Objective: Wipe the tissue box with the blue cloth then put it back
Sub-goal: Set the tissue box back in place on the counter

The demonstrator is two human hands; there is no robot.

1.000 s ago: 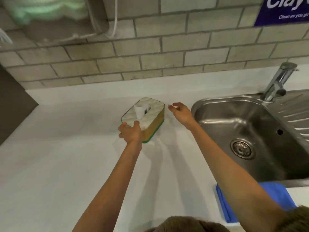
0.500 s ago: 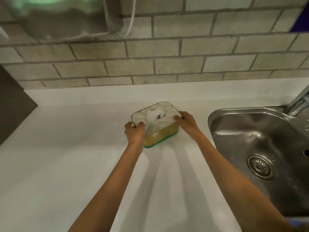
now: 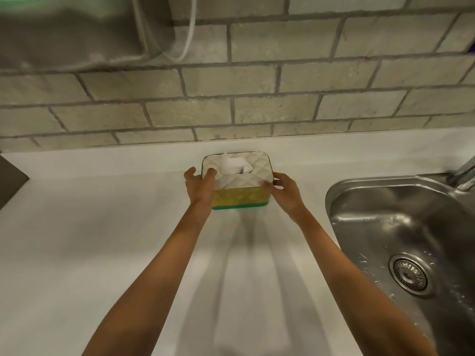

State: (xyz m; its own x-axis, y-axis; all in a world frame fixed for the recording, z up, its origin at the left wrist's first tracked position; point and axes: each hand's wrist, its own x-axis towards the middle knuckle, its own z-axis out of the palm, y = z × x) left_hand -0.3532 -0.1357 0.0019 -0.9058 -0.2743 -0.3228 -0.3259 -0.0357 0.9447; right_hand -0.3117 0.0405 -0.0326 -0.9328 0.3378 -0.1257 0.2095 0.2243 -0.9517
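The tissue box (image 3: 246, 179) has a quilted white lid, a yellow side and a green base, with a white tissue sticking up from its slot. It rests on the white counter (image 3: 102, 253) close to the brick wall. My left hand (image 3: 200, 187) grips its left end, fingers over the lid's edge. At the box's right end my right hand (image 3: 284, 189) presses against the corner. No blue cloth shows in this view.
A steel sink (image 3: 401, 227) with a round drain (image 3: 408, 273) lies to the right, and part of the tap (image 3: 465, 173) shows at the frame edge. A dispenser with a hanging cord (image 3: 189, 34) is mounted on the wall upper left. A dark surface (image 3: 10, 178) borders the counter's left.
My right hand came over from near the sink and took the box's right end. Both hands turned the box square and moved it back toward the wall. The blue cloth has left the view.
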